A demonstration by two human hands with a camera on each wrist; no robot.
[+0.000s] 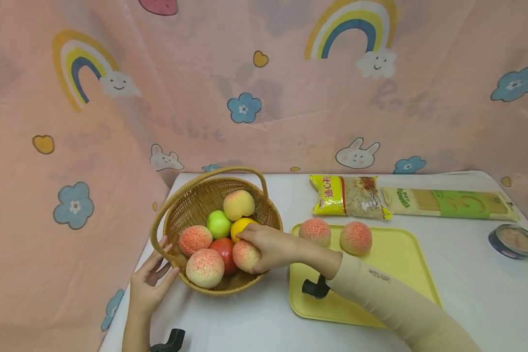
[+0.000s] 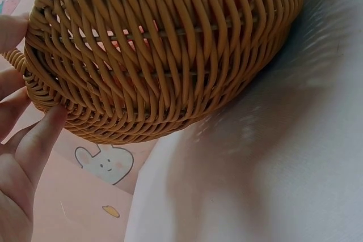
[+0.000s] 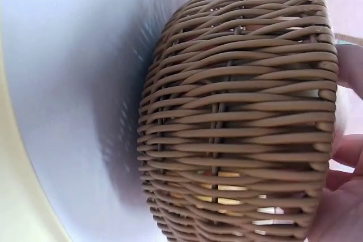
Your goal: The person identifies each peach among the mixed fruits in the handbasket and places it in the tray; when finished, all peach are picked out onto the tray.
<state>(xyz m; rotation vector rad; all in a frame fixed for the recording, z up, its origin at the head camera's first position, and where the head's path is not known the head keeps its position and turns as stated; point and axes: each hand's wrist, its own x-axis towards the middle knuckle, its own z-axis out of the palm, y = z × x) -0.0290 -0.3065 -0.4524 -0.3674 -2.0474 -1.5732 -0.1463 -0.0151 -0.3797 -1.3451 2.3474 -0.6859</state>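
A wicker basket (image 1: 222,292) with a tall arched handle stands on the left of the table. My left hand (image 1: 151,278) holds its left rim at the foot of the handle; in the left wrist view the thumb (image 2: 42,145) lies against the woven wall. Reaching over the right rim, my right hand (image 1: 270,247) grips a pale pink peach (image 1: 245,255) inside the basket. Around that peach lie a red fruit (image 1: 224,252), an orange (image 1: 242,227), a green apple (image 1: 218,225), a yellowish peach (image 1: 239,204) and two speckled peaches (image 1: 205,268). The wicker hides most of the right hand's grip in the right wrist view.
Right of the basket lies a yellow tray (image 1: 396,259) bearing two peaches (image 1: 356,238), with my right forearm across it. Behind it are a yellow food bag (image 1: 349,196) and a long flat noodle pack (image 1: 453,203). A round tin (image 1: 515,241) sits far right.
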